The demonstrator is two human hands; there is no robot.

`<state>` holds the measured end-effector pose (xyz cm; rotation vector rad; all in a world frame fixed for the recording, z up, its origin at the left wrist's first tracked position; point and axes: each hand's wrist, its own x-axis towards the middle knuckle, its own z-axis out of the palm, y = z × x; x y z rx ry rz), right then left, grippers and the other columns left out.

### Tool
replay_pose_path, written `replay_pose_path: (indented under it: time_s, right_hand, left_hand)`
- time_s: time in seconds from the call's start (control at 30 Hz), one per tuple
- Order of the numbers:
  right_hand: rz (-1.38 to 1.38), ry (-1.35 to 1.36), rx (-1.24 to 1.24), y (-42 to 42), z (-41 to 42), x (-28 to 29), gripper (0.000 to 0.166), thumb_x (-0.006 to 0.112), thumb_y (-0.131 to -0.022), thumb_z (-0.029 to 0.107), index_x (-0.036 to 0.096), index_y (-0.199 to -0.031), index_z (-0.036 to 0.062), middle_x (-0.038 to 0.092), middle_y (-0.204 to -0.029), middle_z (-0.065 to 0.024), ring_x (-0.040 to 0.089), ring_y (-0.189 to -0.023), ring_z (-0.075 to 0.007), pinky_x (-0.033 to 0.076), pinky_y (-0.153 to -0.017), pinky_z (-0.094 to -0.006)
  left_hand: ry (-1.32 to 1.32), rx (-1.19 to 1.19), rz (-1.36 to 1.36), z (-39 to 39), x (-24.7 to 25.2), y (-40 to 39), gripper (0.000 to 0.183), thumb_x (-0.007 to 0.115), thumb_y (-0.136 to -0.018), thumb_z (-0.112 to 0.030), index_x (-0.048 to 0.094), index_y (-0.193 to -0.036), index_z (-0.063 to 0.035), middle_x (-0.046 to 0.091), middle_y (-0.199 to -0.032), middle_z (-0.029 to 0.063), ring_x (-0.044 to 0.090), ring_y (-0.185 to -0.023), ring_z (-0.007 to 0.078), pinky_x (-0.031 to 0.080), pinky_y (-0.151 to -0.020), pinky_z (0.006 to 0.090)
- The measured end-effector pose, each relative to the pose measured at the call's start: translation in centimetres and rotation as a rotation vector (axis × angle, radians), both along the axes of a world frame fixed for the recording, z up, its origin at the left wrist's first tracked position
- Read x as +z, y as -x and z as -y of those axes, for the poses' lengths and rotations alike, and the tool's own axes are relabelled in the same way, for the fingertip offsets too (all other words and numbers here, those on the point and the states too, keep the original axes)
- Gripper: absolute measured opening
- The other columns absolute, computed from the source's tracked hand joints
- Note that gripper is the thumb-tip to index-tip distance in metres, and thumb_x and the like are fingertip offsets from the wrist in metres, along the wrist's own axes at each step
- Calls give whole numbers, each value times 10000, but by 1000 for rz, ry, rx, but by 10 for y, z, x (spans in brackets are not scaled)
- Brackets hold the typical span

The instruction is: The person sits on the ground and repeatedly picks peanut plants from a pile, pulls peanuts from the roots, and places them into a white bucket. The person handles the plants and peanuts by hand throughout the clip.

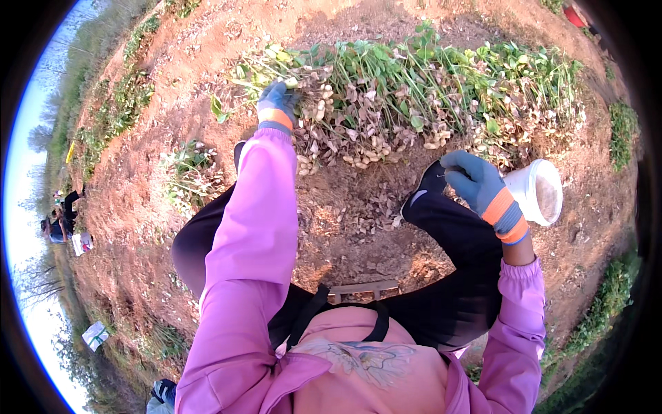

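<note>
A long heap of pulled peanut plants (403, 88) lies across the soil before me, green leaves towards the far side, roots and pods towards me. My left hand (279, 101), in a blue-grey work glove with an orange cuff band, reaches to the heap's left end; its fingers are at the stems, beside a cluster of peanut pods (323, 103). Its grip is partly hidden. My right hand (468, 176), gloved alike, hovers with curled fingers above my right shoe, just left of a tilted white plastic bucket (522, 189). Whether it pinches something small cannot be told.
A small bunch of peanut plants (191, 173) lies left of my left leg. My knees are bent either side of bare soil, with a slatted piece (362, 290) near my body. Another person (62, 217) is far left, near a white bag (83, 243). Plant rows lie beyond.
</note>
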<state>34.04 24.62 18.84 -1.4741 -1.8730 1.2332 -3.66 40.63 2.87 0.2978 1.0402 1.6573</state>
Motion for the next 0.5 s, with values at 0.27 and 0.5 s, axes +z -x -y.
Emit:
replay_pose_path:
  time_s: [0.27,0.5]
  right_hand:
    - [-129,187,-23,23,4,-15,230,538,-781,155,529,-964,16,505,-692,-10,505,-600,-82,439,-537,-221]
    - [-615,547,-303,87,24,-53,258,553,-807,258,491,-949,52,537,-757,-46,549,-608,-134,471,-505,-254]
  left_hand:
    - [83,134,475,68,71,-17,138,585,-789,-135,495,-738,-45,504,-735,92,515,-687,245,473,-690,439]
    - [80,27,681,146,65,-63,130,575,-793,-148,529,-890,-74,546,-837,90,501,-686,216,439,-599,378]
